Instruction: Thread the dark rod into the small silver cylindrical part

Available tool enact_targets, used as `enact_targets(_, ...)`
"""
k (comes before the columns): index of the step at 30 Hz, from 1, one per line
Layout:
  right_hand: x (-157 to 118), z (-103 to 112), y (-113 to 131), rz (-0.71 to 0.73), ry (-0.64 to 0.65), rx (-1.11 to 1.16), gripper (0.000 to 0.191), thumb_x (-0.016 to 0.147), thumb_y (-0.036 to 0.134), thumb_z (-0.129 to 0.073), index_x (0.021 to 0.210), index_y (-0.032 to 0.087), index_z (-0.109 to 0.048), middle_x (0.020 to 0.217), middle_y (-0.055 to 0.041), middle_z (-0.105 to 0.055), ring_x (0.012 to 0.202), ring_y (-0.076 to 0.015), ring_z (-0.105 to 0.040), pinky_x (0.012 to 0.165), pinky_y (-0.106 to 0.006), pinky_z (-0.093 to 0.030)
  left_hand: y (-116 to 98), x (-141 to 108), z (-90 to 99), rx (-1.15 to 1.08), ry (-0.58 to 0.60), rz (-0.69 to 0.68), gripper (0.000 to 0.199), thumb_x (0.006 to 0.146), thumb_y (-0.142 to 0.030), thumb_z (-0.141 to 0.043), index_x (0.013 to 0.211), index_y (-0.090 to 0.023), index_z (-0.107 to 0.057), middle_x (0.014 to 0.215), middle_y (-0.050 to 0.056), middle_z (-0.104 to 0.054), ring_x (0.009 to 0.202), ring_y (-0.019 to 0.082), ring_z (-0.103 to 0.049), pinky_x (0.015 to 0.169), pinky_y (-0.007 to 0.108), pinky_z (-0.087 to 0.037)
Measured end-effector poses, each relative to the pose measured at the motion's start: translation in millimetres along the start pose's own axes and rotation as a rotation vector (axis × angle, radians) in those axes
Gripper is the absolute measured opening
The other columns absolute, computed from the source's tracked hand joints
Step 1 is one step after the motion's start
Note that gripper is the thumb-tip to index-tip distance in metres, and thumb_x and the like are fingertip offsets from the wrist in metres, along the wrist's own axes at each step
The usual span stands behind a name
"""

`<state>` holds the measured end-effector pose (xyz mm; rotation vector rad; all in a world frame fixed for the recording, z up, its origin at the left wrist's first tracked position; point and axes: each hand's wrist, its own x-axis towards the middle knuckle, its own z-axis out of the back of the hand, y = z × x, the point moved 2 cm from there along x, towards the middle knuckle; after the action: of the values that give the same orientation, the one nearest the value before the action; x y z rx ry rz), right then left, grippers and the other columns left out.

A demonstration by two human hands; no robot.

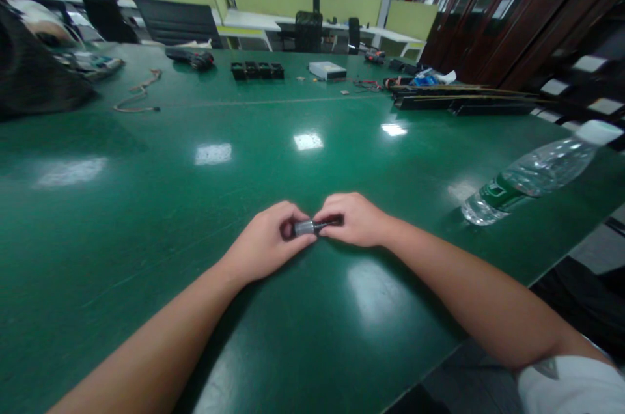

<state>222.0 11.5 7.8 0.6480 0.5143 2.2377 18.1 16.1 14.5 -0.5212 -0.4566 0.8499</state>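
Note:
Near the middle of the green table point(161, 206), both hands meet around a small dark cylindrical piece with a silver-grey band point(303, 227). My left hand point(266, 238) is closed on its thicker, banded part, thumb below and fingers above. My right hand point(356, 220) pinches the thinner dark end. The piece lies roughly level between the hands, low over the tabletop. Its two ends are partly hidden by my fingers, and its exact kind cannot be made out.
At right stands a clear water bottle point(537, 170), tilted in view. Along the far side lie a cable point(139, 94), a black block row point(257, 71), a silver box point(327, 70) and long dark bars point(439, 98). A dark bag point(36, 69) rests at far left.

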Motion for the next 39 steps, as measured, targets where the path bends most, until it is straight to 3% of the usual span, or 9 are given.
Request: enact_targets(39, -5.5, 10.4, -5.2, -0.072, 0.042, 0.017, 0.013, 0.079, 0.019, -0.072, 0.091, 0.014, -0.076, 0.083, -0.0039, -0.069, 0.075, -0.0127, -0.063, 0.07, -0.024, -0.047, 2.0, -1.4, -1.9, -0.016, 0.009, -0.004, 0.026, 0.083, -0.042, -0.068, 0.094, -0.019, -0.068, 0.078, 0.0, -0.061, 0.068, 0.016, -0.057, 0.065, 0.028, -0.043)
